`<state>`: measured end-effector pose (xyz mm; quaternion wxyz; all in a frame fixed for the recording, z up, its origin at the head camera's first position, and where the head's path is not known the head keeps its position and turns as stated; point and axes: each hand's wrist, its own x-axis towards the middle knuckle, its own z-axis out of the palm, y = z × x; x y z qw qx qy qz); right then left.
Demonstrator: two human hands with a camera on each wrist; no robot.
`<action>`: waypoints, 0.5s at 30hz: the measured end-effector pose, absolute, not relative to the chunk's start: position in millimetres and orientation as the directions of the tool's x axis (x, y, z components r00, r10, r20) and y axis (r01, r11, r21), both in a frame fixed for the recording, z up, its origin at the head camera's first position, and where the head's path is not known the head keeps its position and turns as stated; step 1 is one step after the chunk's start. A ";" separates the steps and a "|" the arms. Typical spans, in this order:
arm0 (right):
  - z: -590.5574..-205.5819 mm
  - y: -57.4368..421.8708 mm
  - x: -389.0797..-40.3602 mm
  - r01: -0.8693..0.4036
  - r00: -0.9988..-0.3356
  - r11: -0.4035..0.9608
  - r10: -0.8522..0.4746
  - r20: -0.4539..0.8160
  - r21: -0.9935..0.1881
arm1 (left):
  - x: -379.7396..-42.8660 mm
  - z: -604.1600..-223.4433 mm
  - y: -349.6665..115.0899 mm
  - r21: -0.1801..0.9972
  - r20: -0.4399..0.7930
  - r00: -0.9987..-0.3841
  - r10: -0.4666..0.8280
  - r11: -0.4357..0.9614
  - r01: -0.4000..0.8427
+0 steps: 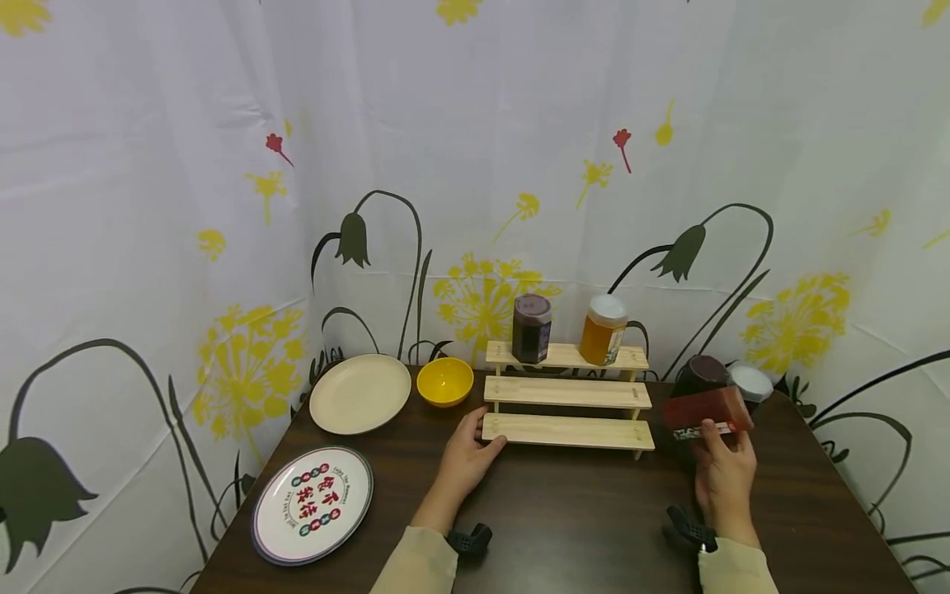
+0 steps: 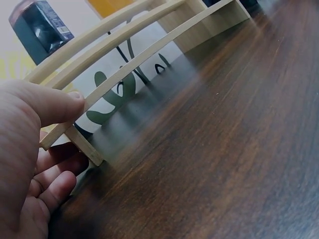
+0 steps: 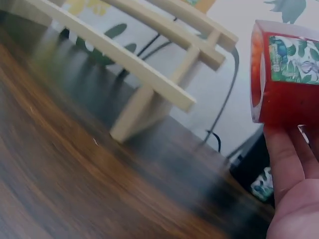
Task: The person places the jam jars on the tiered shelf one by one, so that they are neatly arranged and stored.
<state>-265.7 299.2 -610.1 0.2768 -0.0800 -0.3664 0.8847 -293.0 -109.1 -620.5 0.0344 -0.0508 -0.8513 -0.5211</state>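
A three-tier wooden rack (image 1: 567,431) stands at the back of the table. At its left end my left hand (image 1: 466,454) grips the lowest board, thumb on top and fingers below, as the left wrist view shows. My right hand (image 1: 727,474) holds a red jar (image 1: 701,412) tipped on its side, just right of the rack. In the right wrist view this jar (image 3: 289,102) has a leafy green label, and the fingers support it from beneath. On the top board sit a dark purple jar (image 1: 530,330) and an amber jar (image 1: 603,330) with a white lid.
Behind the right hand stand a dark jar (image 1: 701,373) and a white-lidded jar (image 1: 751,382), partly hidden by the red one. To the left lie a cream plate (image 1: 359,394), a yellow bowl (image 1: 445,382) and a printed white plate (image 1: 349,487). A patterned curtain (image 1: 475,165) hangs behind.
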 end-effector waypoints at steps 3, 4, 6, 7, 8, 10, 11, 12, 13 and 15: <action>-608.7 293.0 -266.0 -0.433 -0.840 -0.621 0.541 0.043 -0.653 | -293.4 -620.5 -108.7 0.881 0.107 -0.993 0.049 0.457 0.118; -608.0 290.8 -266.4 -0.434 -0.841 -0.635 0.540 0.035 -0.639 | -293.6 -620.6 -108.5 0.880 0.105 -0.993 0.050 0.461 0.116; -607.0 285.2 -267.9 -0.447 -0.840 -0.641 0.540 0.047 -0.623 | -293.6 -620.6 -108.3 0.880 0.103 -0.993 0.053 0.460 0.116; -605.9 281.9 -268.7 -0.453 -0.839 -0.632 0.541 0.061 -0.628 | -293.2 -620.1 -108.1 0.882 0.101 -0.993 0.053 0.458 0.114; -604.6 278.4 -269.7 -0.458 -0.839 -0.623 0.539 0.076 -0.634 | -293.1 -619.8 -108.1 0.882 0.101 -0.993 0.053 0.458 0.114; -601.1 270.4 -271.4 -0.468 -0.839 -0.591 0.531 0.120 -0.658 | -292.7 -619.3 -108.4 0.883 0.100 -0.994 0.053 0.456 0.113; -598.9 266.0 -272.1 -0.474 -0.836 -0.563 0.530 0.145 -0.677 | -292.4 -619.0 -108.7 0.883 0.101 -0.993 0.052 0.456 0.114; -596.1 261.7 -272.7 -0.475 -0.834 -0.536 0.528 0.162 -0.698 | -292.4 -619.0 -108.9 0.882 0.101 -0.994 0.051 0.457 0.113; -592.6 257.2 -272.9 -0.471 -0.832 -0.507 0.526 0.174 -0.721 | -292.5 -618.8 -109.0 0.881 0.101 -0.994 0.050 0.459 0.113; -584.2 248.4 -272.9 -0.468 -0.829 -0.450 0.521 0.202 -0.761 | -292.7 -619.2 -109.5 0.880 0.102 -0.993 0.051 0.462 0.114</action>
